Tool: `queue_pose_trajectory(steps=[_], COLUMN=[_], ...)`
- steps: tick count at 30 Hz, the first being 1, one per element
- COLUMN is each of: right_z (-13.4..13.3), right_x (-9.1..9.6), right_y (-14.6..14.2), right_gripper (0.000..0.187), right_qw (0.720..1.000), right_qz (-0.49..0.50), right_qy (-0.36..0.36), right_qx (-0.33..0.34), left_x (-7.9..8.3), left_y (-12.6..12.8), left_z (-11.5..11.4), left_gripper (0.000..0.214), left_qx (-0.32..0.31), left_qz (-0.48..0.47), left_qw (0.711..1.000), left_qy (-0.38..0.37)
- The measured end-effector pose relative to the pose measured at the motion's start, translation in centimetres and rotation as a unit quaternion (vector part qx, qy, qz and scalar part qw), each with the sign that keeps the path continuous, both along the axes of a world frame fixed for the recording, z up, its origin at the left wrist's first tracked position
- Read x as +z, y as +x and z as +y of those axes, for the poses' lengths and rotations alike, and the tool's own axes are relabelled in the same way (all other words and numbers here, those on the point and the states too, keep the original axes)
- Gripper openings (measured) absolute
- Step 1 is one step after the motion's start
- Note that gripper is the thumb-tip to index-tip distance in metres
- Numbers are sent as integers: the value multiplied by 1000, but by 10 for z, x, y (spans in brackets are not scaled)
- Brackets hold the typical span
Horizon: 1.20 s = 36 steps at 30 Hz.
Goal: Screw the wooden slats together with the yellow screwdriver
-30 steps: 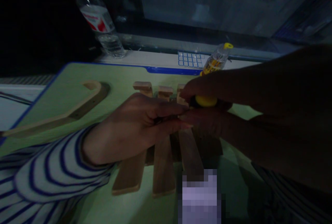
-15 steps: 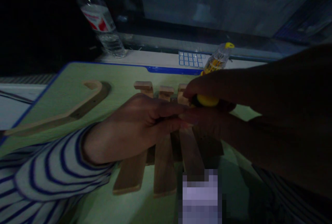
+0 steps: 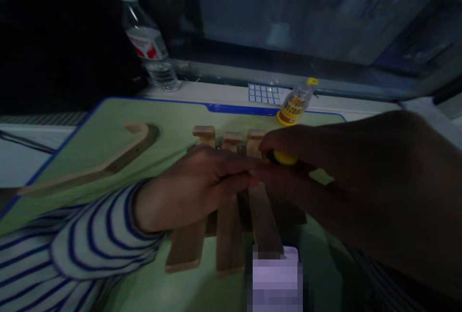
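My right hand (image 3: 325, 172) is closed around a screwdriver (image 3: 285, 158); its yellow-and-black handle shows between my fingers, and its shaft is hidden. Fingers and thumb pressed together, my left hand (image 3: 195, 182) lies across the wooden pieces and meets my right fingertips; what it pinches is hidden. Beneath my hands, three flat wooden strips with hooked far ends lie side by side: a left strip (image 3: 186, 249), a middle strip (image 3: 230, 240) and a right strip (image 3: 265, 220). They rest over a darker wooden crosspiece (image 3: 294, 213), mostly covered.
A loose hooked wooden strip (image 3: 108, 165) lies on the left of the green, blue-edged table (image 3: 173, 114). Behind stand a water bottle (image 3: 151, 52) and a small yellow-capped bottle (image 3: 296, 102). A blurred-out pale object (image 3: 276, 278) sits at the front edge.
The view has shifted, so most things appear slightly lower. My right hand has turned a little around the screwdriver; my left hand keeps its place on the wooden pieces.
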State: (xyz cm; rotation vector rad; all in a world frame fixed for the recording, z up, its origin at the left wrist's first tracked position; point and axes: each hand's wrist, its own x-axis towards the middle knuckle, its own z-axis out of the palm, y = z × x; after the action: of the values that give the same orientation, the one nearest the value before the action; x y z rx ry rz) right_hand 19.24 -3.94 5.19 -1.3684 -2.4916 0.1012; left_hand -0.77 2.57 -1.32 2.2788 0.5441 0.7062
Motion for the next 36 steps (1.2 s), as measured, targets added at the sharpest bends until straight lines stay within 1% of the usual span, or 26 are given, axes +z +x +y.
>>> queue_pose_trajectory(steps=[1, 2, 3, 7, 10, 13, 15, 17, 19, 21, 24, 27, 29, 31, 34, 36], right_z=[-3, -4, -5, -1, -1, -6, -10, -13, -14, -14, -16, -18, -21, -27, -43, -54], right_x=[9, 15, 18, 13, 13, 20, 23, 25, 25, 24, 22, 13, 2, -14, -43, -63], right_y=[-4, -7, -11, -18, -16, -8, 1, 9, 17, 23, 30, 41, 51, 61, 75, 81], right_gripper=[17, 15, 13, 12, 14, 20, 23, 22, 21, 21, 22, 23, 23, 24, 26, 27], right_qw=[999, 999, 999, 999, 998, 997, 991, 985, 983, 985, 986, 984, 985, 986, 980, 973], right_qz=[2, -10, -17, -29, -53, -30, -5, 8, 11, 12, 11, 9, 10, 15, 45, 63], right_qy=[39, 42, 43, 12, 22, 77, 133, 169, 178, 168, 153, 153, 137, 117, 95, 96], right_qx=[9, 12, 13, 8, 3, -10, -30, -42, -45, -49, -68, -89, -102, -120, -169, -198], left_x=[0, -1, -1, -3, -2, 1, 2, 2, 1, -1, -2, -3, -4, -7, -13, -16], left_y=[0, 0, 0, -2, -4, -7, -11, -16, -23, -33, -47, -59, -65, -68, -70, -71], left_z=[0, 0, 0, 1, 1, 0, -2, -5, -10, -18, -32, -46, -52, -56, -58, -58], left_gripper=[22, 21, 20, 22, 25, 30, 31, 29, 27, 26, 27, 36, 42, 38, 28, 28], left_qx=[-7, -16, -10, 9, -9, 5, 27, 55, 84, 105, 93, 63, 51, 46, 51, 56], left_qz=[0, -1, -3, 21, 37, 43, 34, 38, 54, 49, 29, 27, 32, 29, 21, 26], left_qw=[1000, 1000, 1000, 1000, 999, 999, 999, 998, 995, 993, 992, 993, 993, 993, 992, 991], left_qy=[11, 15, 14, 8, -4, -14, -19, -17, 1, 35, 78, 93, 99, 106, 114, 115])
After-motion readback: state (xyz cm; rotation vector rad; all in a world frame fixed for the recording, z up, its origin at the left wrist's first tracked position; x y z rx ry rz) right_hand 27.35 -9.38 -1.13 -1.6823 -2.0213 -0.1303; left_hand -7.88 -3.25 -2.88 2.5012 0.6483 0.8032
